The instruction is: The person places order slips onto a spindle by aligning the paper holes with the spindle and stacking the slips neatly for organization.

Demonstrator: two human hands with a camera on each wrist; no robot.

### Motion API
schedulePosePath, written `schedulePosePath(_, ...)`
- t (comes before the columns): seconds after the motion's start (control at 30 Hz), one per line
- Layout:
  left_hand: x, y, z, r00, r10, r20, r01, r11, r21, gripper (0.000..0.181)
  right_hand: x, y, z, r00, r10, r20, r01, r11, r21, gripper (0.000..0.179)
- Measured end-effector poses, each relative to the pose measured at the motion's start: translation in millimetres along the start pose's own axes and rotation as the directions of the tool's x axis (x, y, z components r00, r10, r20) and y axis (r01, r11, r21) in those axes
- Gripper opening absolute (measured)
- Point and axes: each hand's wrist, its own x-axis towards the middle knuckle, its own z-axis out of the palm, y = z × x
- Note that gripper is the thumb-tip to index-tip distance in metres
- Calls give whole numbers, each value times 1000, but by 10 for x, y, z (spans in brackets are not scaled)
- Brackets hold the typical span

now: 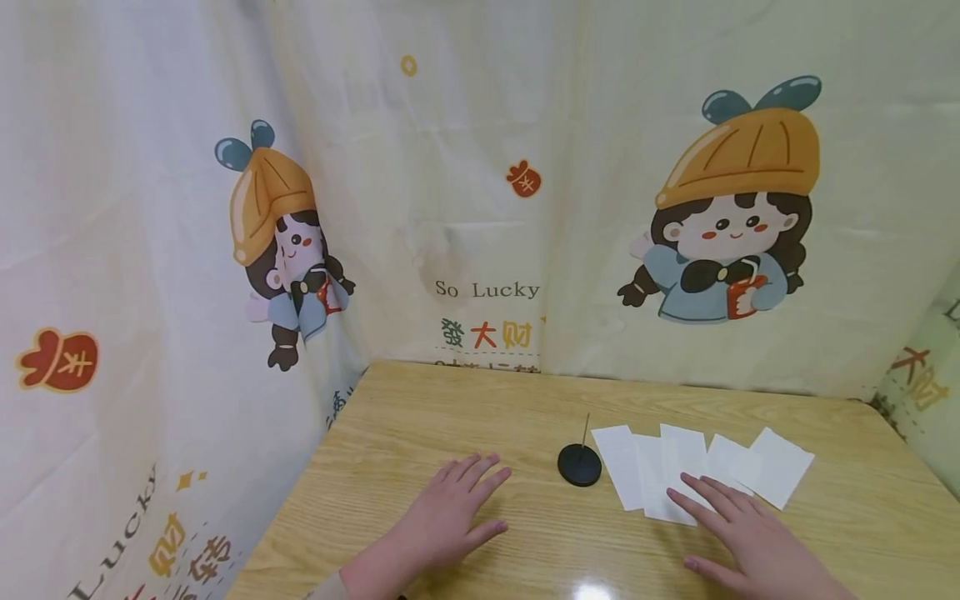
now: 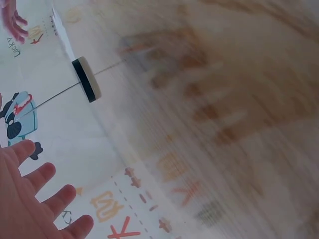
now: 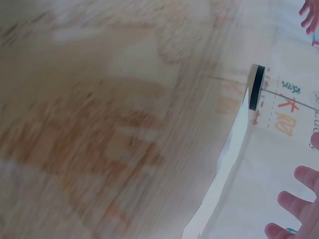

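My left hand (image 1: 450, 517) hovers over the left part of the table, fingers spread and holding nothing. To its right stands a paper spike: a round black base (image 1: 579, 465) with a thin upright rod (image 1: 586, 431). Several white paper slips (image 1: 618, 467) lie overlapping in a fan just right of the spike. My right hand (image 1: 750, 533), fingers extended, is above the near edge of the slips and overlaps them in the head view. In the left wrist view the spike's base (image 2: 85, 79) appears beyond the left fingers (image 2: 42, 174). The right wrist view shows the slips edge-on (image 3: 224, 164).
The glossy wooden table (image 1: 420, 408) reflects the hands. A cream curtain (image 1: 465, 208) printed with cartoon figures hangs along the table's back edge and left side. More of the printed cloth (image 1: 926, 358) hangs at the right.
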Motion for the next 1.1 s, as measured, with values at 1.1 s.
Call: schedulePosePath(1.1, 538, -32, 93, 986, -85, 142, 100, 990, -99, 64, -126, 468, 5, 949, 266, 172, -280, 958, 62, 64)
